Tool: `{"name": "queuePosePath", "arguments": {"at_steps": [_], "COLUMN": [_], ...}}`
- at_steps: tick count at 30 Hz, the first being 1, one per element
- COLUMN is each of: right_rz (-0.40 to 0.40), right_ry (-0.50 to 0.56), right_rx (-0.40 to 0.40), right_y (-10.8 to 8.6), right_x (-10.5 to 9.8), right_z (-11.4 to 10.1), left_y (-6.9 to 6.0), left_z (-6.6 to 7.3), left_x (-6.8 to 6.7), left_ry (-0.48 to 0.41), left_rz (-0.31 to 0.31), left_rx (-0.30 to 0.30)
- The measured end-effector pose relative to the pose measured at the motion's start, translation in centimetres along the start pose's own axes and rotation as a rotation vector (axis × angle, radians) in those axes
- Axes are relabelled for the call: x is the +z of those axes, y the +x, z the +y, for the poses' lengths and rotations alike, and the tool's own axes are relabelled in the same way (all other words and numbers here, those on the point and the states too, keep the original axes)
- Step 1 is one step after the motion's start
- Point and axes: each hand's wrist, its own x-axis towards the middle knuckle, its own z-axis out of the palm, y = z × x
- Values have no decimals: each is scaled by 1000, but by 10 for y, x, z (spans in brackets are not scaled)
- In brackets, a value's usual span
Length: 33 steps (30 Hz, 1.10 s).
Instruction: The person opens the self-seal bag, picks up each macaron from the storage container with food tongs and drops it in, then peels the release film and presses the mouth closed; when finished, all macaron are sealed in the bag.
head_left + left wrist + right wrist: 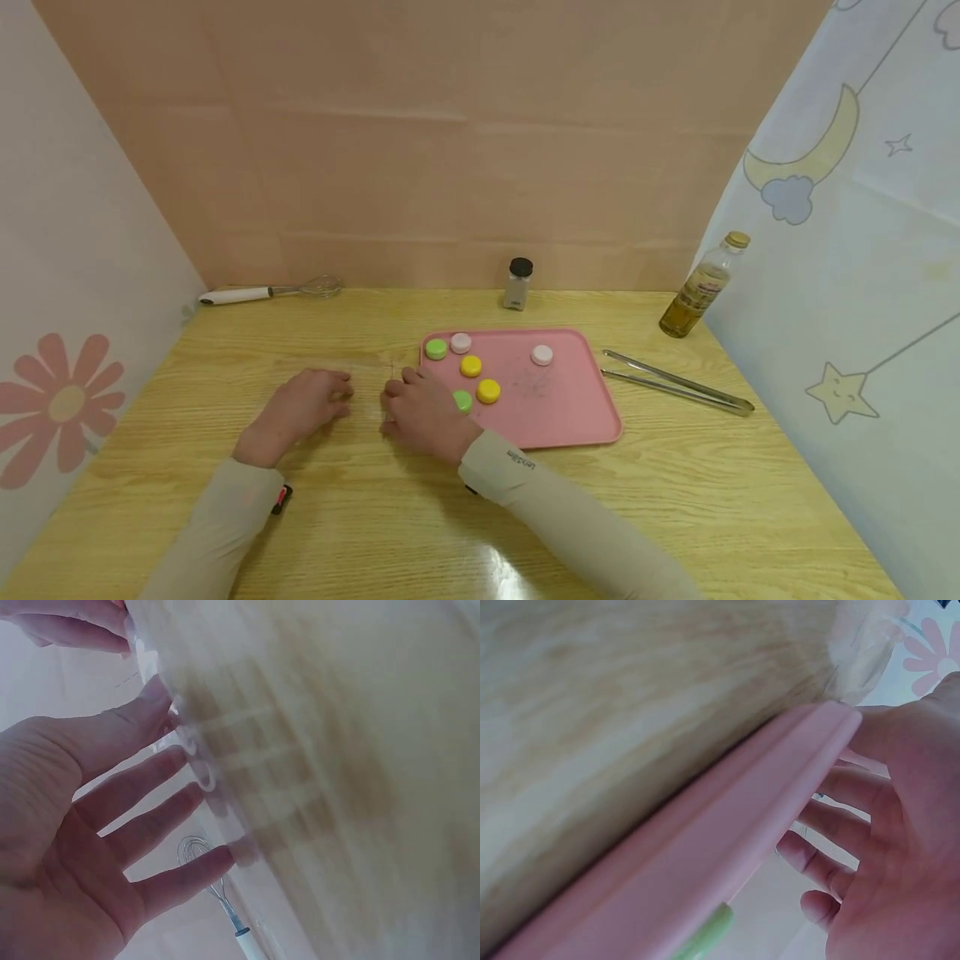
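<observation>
A clear plastic container (367, 379), thin and hard to make out, lies on the table between my hands. In the left wrist view it spans the picture's middle, and its edge (202, 776) runs past the fingertips. My left hand (303, 408) pinches that edge between thumb and index finger, its other fingers spread along it. At the container's right side my right hand (427, 412) grips the edge, beside the pink tray (570, 408). The tray hides part of this grip in the right wrist view. Macaron-like rounds, such as a yellow one (488, 391), lie on the tray.
Metal tongs (675, 383) lie right of the tray. An oil bottle (697, 287) stands at the right wall. Behind the tray is a black-capped spice jar (517, 285). A white-handled whisk (270, 292) lies at the back left.
</observation>
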Motion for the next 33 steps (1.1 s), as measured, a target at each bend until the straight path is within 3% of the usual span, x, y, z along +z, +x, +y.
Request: {"name": "queuePosePath", "arguments": {"at_steps": [9,16,23,33], "right_rz": [6,-25,-43,8], "right_ry": [1,17,46,61], "right_rx": [13,17,23,-10], "right_y": [1,2,3,3], "right_x": [3,0,-1,3], "right_z": [0,1,2,3], "left_y": [-2,-4,-5,1], "left_z": [-3,-3,-6,-11], "left_x": [-2,-4,-11,-20], "left_ry": [-21,-63,-78,-122], "left_rz": [102,183,272,255], "left_rx": [16,-20,22,42]}}
